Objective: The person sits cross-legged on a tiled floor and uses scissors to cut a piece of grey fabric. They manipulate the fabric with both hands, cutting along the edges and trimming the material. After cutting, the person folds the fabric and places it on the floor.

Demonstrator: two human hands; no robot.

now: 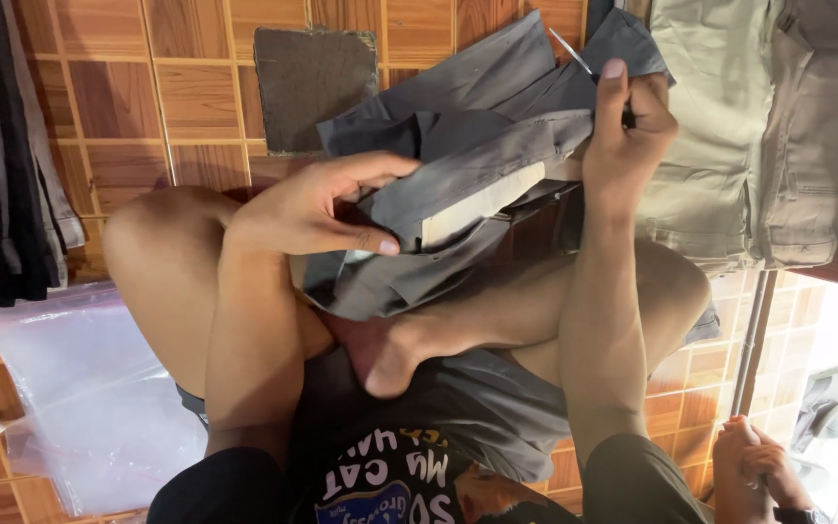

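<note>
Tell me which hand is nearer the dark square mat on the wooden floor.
Left. The left hand pinches the grey fabric garment just below the dark square mat; the right hand holds the garment's far end, well to the mat's right.
</note>
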